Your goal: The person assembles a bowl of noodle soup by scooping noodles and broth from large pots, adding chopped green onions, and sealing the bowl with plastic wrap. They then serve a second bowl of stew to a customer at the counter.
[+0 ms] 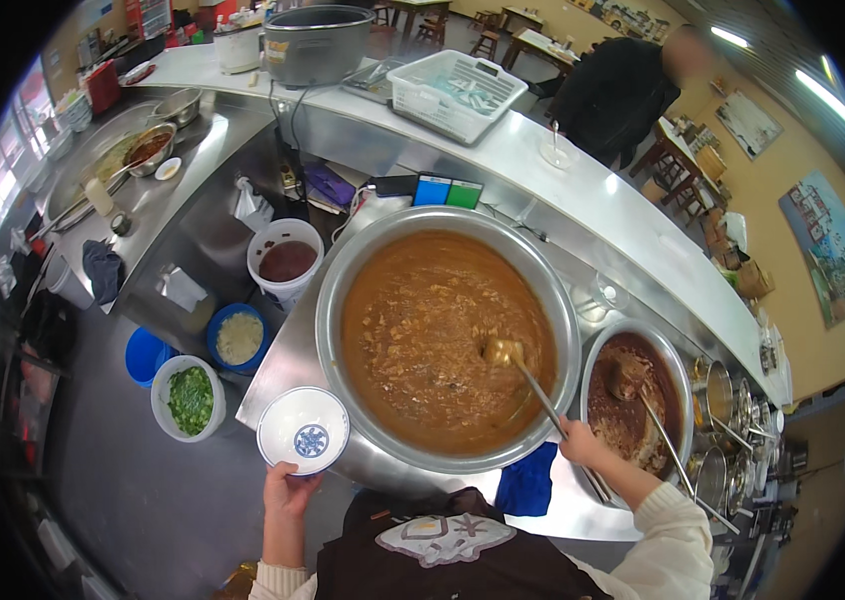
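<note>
My left hand (289,484) holds a white bowl (284,435) with a blue pattern in its bottom; nothing is in it. The bowl is beside the near left rim of a wide metal basin (332,375). Brown, lumpy soup or sauce (437,330) fills much of that basin. My right hand (580,442) grips the handle of a metal ladle (539,386), whose blurred head dips at the surface, right of centre. To the right, an oval metal basin (593,360) contains dark reddish-brown food and a second ladle (662,427).
Low on the left stand a tub of chopped greens (188,397), a blue tub with pale contents (216,349) and a bucket of dark liquid (287,259). A blue cloth (527,480) lies at the near edge. Behind the white counter (610,202), holding a white basket (460,97), stands a person (606,97).
</note>
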### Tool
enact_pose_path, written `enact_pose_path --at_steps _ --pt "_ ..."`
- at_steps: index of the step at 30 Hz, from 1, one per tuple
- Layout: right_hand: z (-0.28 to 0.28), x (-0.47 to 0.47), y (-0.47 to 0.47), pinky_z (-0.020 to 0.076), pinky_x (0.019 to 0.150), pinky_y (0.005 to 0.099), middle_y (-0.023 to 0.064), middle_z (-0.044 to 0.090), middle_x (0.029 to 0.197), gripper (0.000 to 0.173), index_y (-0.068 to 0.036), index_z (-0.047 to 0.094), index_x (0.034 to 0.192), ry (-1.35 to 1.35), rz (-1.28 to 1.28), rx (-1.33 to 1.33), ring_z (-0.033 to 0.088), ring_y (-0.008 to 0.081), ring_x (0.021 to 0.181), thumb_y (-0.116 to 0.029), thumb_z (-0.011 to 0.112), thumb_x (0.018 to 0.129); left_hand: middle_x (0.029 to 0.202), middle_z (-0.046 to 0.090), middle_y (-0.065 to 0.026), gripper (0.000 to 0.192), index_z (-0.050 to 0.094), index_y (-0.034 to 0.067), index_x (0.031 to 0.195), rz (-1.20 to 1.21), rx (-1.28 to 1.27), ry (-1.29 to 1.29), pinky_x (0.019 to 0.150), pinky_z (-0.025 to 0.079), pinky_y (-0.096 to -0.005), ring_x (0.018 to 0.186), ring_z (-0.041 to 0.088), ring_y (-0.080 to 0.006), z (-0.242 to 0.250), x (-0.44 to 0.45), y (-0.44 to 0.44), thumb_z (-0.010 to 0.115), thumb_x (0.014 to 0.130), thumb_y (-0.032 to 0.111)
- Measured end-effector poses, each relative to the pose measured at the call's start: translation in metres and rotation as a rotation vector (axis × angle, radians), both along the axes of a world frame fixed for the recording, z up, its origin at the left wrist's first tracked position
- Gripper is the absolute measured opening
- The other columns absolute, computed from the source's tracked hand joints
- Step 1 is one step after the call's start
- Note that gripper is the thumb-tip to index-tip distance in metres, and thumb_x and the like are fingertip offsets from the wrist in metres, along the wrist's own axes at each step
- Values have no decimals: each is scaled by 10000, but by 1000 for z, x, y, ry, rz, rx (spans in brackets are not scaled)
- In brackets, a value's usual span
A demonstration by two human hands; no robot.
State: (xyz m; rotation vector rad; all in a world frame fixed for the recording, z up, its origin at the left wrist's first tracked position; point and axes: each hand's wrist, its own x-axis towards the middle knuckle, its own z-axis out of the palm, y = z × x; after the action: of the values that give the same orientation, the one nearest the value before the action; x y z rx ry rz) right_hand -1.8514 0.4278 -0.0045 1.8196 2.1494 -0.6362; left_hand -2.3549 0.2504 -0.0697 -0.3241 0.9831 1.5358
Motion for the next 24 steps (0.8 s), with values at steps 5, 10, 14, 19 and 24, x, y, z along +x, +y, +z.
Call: enact_pose_path --at_steps 5,10,14,19,24 --pt "52 -15 -68 468 490 269 62 555 663 508 -38 470 1312 274 -383 -452 531 96 536 -85 576 817 1212 464 -116 689 360 179 1274 -22 40 -27 812 449 -517 1062 497 -337 -12 -3 18 571 636 30" --pt "16 -66 -73 505 721 378 230 620 851 579 -110 439 1331 501 65 -259 636 334 783 -90 576 769 1232 463 -112 700 349 180 1298 -45 75 -37 832 450 -517 1065 494 -330 -4 6 53 586 653 45" --pt "-47 -118 -19 494 734 418 280 604 890 570 -95 455 1304 592 89 -133 616 404 847 -80 552 743 1242 463 -116 696 355 167 1301 -47 169 -13 864 460 -498 1115 486 -315 13 19 63 584 660 26" --pt "-74 -154 86 508 757 438 292 600 898 513 -41 528 1237 383 83 156 623 398 852 -43 547 725 1255 460 -125 674 351 135 1291 13 145 -31 877 457 -516 1132 482 -323 38 41 53 572 668 1" --pt "-29 -94 138 493 753 421 292 601 888 565 27 452 1290 270 44 261 604 418 846 -57 543 738 1255 449 -129 663 357 142 1277 89 96 -16 877 451 -521 1114 484 -329 44 54 28 564 664 -4"
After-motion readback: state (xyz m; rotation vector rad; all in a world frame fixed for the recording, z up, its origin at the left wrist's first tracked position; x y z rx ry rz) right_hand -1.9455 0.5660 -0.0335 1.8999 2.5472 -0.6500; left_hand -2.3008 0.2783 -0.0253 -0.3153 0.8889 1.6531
